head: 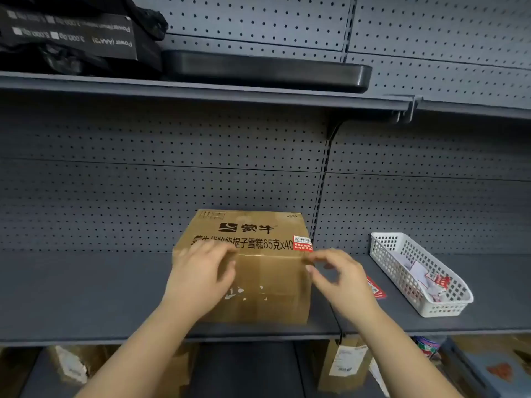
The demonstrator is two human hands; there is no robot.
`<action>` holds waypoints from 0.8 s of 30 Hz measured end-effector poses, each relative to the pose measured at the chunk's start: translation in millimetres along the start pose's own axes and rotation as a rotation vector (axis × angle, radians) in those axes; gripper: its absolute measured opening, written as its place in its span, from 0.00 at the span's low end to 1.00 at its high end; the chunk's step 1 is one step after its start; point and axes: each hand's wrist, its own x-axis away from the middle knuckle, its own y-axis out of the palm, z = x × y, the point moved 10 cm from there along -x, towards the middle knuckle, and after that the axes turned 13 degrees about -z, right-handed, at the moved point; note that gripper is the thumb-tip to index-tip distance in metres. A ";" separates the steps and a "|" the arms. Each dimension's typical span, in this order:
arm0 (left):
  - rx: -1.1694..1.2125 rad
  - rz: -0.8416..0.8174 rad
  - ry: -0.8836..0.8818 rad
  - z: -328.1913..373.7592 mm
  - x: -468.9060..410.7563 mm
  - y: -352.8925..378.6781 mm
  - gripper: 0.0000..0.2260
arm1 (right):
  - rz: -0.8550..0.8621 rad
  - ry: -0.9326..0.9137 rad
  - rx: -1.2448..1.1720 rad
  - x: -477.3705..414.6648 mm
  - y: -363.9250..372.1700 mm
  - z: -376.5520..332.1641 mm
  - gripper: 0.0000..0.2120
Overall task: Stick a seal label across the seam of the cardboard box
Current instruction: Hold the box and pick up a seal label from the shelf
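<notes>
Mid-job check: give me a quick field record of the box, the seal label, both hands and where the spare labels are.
box: cardboard box on the grey shelf, printed face to the rear
seal label: red label at the box's upper right edge
left hand: left hand flat on the box's left part, holding nothing
right hand: right hand at the box's right edge, fingers curled just below the label; contact unclear
spare labels: loose red labels on the shelf beside the white basket
basket contents: white and red paper slips

box (267, 271): matt brown cardboard; shelf (86, 291): matt grey painted metal; basket (448, 305): white perforated plastic; seal label (302, 243): red paper
</notes>
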 end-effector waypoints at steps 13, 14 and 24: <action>-0.061 -0.038 0.168 -20.7 -50.4 28.7 0.22 | -0.285 0.233 -0.164 -103.8 20.2 62.1 0.12; -0.028 -0.033 0.172 -22.1 -51.0 29.7 0.22 | -0.316 0.236 -0.153 -108.5 19.9 62.4 0.12; -0.034 0.092 0.222 -20.5 -51.5 27.1 0.17 | -0.478 0.154 0.007 -121.2 23.9 48.4 0.08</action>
